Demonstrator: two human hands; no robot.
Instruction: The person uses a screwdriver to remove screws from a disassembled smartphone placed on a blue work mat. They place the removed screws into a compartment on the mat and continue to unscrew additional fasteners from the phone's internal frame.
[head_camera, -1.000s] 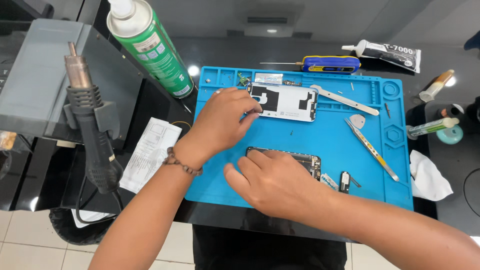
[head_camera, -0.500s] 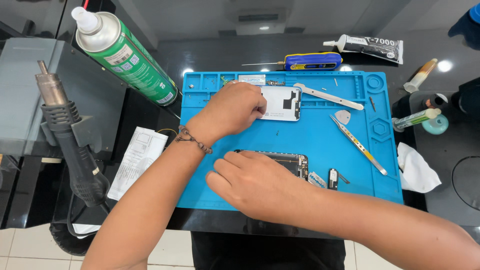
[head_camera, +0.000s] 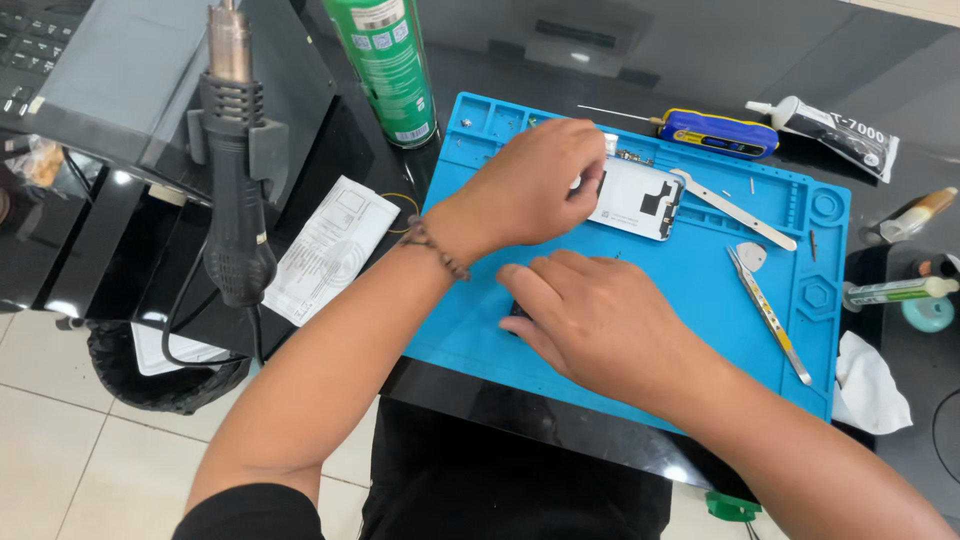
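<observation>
A blue work mat (head_camera: 700, 290) is laid across the dark table. The right hand (head_camera: 600, 320) is pressed flat at its near edge. The left hand (head_camera: 535, 185) is pinched on the white phone frame (head_camera: 640, 200), far centre.

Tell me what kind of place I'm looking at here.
Most likely a phone repair bench. A blue work mat holds an opened white phone part under the left hand, with tweezers nearby and a hot-air gun standing to the side.
</observation>
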